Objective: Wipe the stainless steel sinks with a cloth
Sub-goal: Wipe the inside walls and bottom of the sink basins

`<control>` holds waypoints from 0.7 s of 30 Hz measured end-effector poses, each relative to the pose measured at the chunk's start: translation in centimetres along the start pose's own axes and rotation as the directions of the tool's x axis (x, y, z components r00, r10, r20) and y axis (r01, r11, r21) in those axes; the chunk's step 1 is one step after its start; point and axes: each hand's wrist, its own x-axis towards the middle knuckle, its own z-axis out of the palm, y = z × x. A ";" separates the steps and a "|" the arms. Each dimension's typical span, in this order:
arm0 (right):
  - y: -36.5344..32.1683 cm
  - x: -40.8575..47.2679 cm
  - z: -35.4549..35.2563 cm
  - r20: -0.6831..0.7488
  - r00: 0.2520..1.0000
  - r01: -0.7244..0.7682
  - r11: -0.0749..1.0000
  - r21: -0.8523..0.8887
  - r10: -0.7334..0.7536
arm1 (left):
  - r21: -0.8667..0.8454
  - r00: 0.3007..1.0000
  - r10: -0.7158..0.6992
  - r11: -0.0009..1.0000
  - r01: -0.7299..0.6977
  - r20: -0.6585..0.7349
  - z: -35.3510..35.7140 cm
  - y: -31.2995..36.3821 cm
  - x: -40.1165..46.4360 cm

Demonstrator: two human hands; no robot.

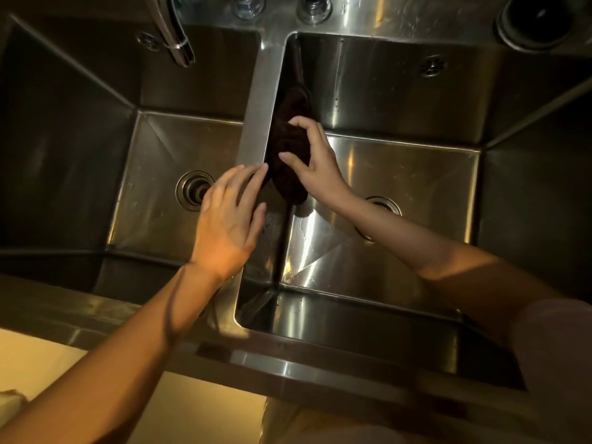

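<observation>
No readable text, label or number anywhere.

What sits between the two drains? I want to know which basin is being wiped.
In the head view, the steel divider, with the dark cloth pressed against its right-basin side by the right hand.

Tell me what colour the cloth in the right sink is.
Dark brown, almost black, with no visible pattern. The cloth shows only in the head view, pressed against the divider wall.

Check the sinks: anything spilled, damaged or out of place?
Nothing stands out. The right hand presses the dark cloth against the right sink's inner wall; the left hand rests on the divider. Only small dark specks show on the divider's near end.
</observation>
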 end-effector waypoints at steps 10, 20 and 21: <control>9.6 -0.2 3.1 0.138 0.928 -0.321 0.930 -0.179 0.347 | -0.007 1.000 0.015 1.000 -0.015 -0.013 0.2 -0.2 0.2; 9.7 -1.1 3.4 0.084 0.914 -0.379 0.909 -0.172 0.397 | 0.002 1.000 0.015 1.000 -0.015 -0.016 0.1 -0.2 0.3; 8.6 -1.4 3.3 0.068 0.927 -0.356 0.922 -0.150 0.369 | 0.002 1.000 0.013 1.000 -0.013 -0.014 0.0 -0.2 0.3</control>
